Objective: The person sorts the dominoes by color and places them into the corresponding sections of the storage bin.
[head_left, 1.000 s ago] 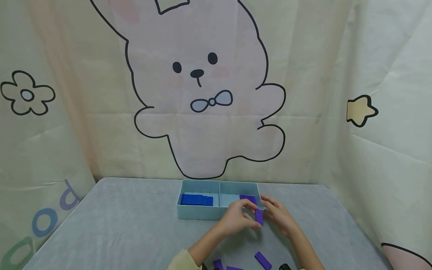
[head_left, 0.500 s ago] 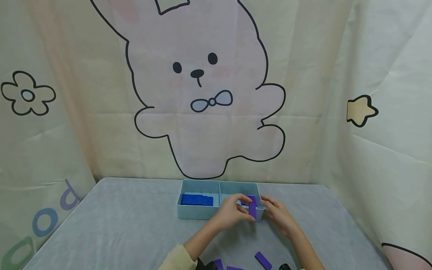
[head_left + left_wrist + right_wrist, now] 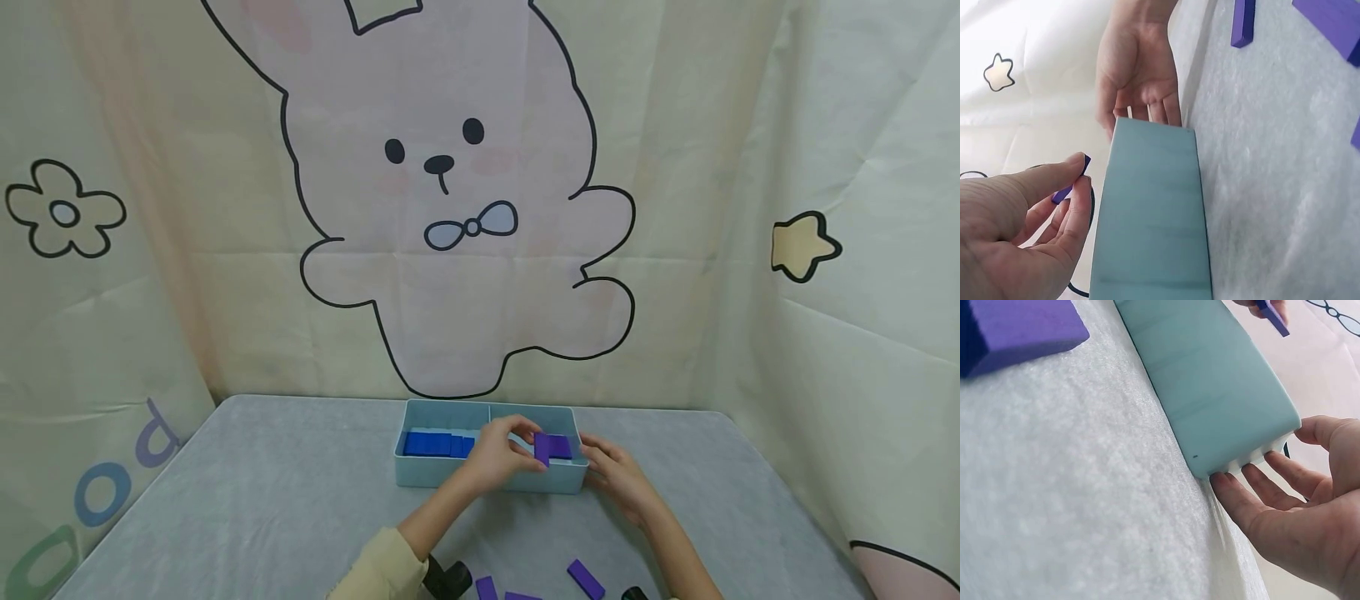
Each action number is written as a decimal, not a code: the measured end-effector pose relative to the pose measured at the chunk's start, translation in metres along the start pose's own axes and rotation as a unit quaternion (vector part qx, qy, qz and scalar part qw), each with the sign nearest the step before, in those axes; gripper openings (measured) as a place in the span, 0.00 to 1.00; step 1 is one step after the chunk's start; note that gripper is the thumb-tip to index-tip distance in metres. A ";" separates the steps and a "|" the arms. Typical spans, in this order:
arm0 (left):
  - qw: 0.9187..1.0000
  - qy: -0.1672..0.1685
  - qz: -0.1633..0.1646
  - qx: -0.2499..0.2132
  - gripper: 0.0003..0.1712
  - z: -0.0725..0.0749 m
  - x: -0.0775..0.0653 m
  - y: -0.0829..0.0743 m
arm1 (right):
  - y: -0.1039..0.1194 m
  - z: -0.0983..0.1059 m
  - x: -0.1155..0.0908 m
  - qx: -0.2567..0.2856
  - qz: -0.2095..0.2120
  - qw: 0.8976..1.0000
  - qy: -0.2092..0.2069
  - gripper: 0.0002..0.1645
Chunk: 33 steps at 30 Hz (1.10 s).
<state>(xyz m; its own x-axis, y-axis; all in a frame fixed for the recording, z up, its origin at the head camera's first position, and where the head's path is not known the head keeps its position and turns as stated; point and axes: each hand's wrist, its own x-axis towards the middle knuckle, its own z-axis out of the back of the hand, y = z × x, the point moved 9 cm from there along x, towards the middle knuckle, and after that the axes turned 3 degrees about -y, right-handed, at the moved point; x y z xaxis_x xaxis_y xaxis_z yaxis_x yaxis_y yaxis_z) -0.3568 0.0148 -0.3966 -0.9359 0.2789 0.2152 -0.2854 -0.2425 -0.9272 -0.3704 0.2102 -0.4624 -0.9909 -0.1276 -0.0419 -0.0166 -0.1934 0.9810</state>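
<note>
My left hand [image 3: 491, 457] pinches a thin purple block [image 3: 542, 450] between thumb and fingertips. That hand is over the right compartment of a light teal two-part box [image 3: 450, 475]. In the left wrist view the pinched block [image 3: 1060, 196] is tilted, beside the box's long wall [image 3: 1154, 219]. Other purple blocks [image 3: 560, 447] lie in the right compartment, partly hidden by the held one. Blue blocks [image 3: 427, 444] lie side by side in the left compartment. My right hand [image 3: 618, 482] touches the box's right end, its fingertips [image 3: 1221, 480] against the end wall.
Loose purple blocks [image 3: 585, 578] lie on the grey cloth-covered table [image 3: 300, 500] near its front edge, some cut off by the frame. Black wrist gear [image 3: 450, 579] shows below the left sleeve. A printed curtain [image 3: 247, 333] hangs behind the table.
My left hand has carried the purple block up and left, from the front right corner of the box to above the right compartment. The right hand has stayed at the box's end.
</note>
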 end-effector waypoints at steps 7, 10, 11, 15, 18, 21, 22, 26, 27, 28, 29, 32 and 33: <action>0.999 -0.017 0.016 0.027 0.22 0.009 0.008 0.005 | -0.001 0.001 0.000 -0.002 0.002 1.000 -0.001 0.34; 0.999 -0.018 0.022 0.035 0.22 0.013 0.012 0.008 | -0.001 0.001 0.000 -0.004 0.003 1.000 0.001 0.34; 0.999 -0.017 0.021 0.037 0.22 0.014 0.013 0.009 | -0.001 0.001 0.000 -0.004 0.004 1.000 0.001 0.34; 0.998 -0.018 0.019 0.052 0.23 0.018 0.018 0.012 | -0.001 0.001 0.001 -0.005 0.003 1.000 0.003 0.34; 0.997 -0.020 0.022 0.066 0.24 0.019 0.023 0.014 | -0.001 0.001 0.001 -0.005 0.002 1.000 0.004 0.34; 0.996 -0.022 0.027 0.082 0.24 0.018 0.027 0.016 | 0.000 0.001 0.000 -0.006 0.003 1.000 0.004 0.34; 0.996 -0.022 0.030 0.086 0.24 0.018 0.029 0.016 | 0.001 0.001 0.000 -0.007 0.003 1.000 0.004 0.34; 0.994 -0.023 0.036 0.100 0.24 0.014 0.034 0.016 | 0.001 0.001 0.000 -0.007 0.002 1.000 0.003 0.34; 0.994 -0.023 0.037 0.102 0.24 0.013 0.036 0.016 | 0.001 0.001 -0.001 -0.008 0.002 1.000 0.003 0.34; 0.993 -0.023 0.039 0.105 0.24 0.011 0.037 0.016 | 0.000 0.001 -0.001 -0.009 0.001 1.000 0.002 0.34; 0.993 -0.023 0.040 0.107 0.24 0.010 0.038 0.017 | 0.000 0.001 -0.001 -0.009 0.000 1.000 0.000 0.34; 0.992 -0.023 0.047 0.116 0.24 0.008 0.042 0.019 | 0.001 0.002 -0.001 -0.009 -0.001 1.000 -0.003 0.34; 0.992 -0.024 0.049 0.118 0.24 0.007 0.044 0.020 | 0.001 0.001 -0.002 -0.009 0.000 1.000 -0.004 0.34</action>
<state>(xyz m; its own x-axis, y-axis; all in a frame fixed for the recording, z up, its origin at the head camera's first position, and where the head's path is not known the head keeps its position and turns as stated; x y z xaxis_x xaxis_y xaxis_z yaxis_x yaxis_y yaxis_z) -0.4050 0.0154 -0.4031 -0.9687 0.2005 0.1464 -0.2271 -0.4779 -0.8485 -0.3689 0.2116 -0.4613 -0.9919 -0.1204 -0.0410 -0.0148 -0.2112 0.9773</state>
